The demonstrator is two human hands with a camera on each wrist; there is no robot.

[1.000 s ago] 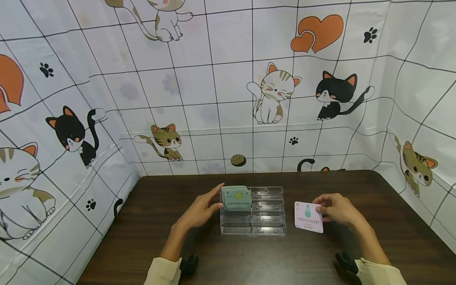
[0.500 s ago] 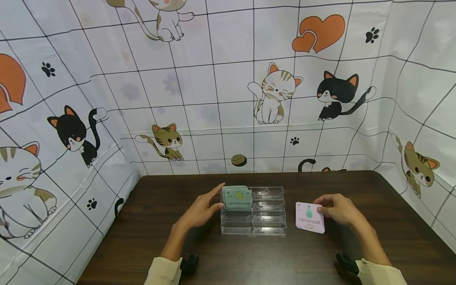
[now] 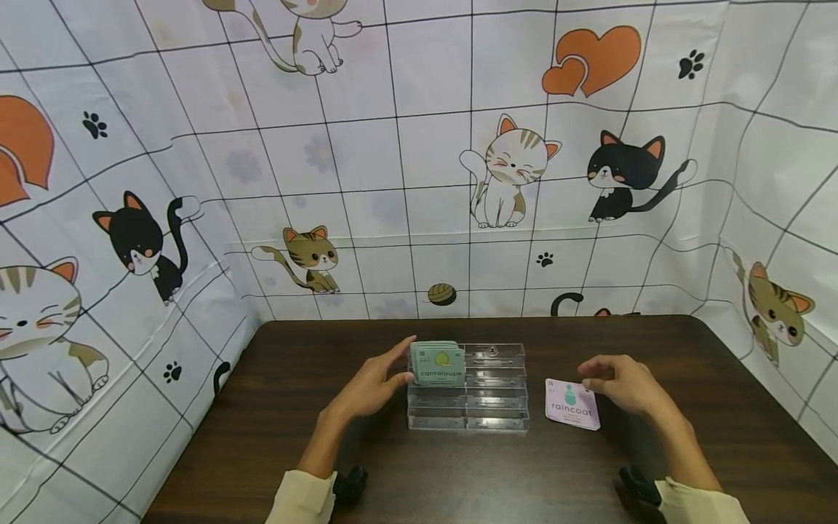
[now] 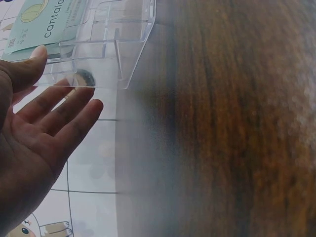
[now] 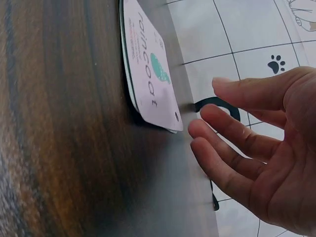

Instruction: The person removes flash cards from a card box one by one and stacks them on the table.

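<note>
Head view, raincoat card (image 3: 572, 405), top away, askew

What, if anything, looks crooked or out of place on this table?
Only the raincoat cards: they lie on the table beside the clear rack, slightly askew to it, edges not quite flush. Nothing looks spilled or damaged.

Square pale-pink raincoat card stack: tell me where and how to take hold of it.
Probably best: pinch the near and far edges of the square pale-pink raincoat card stack toward its right end, coming from above right. It lies flat with thin edges; the clear plastic rack stands to its left, the right grip is on its right.
</note>
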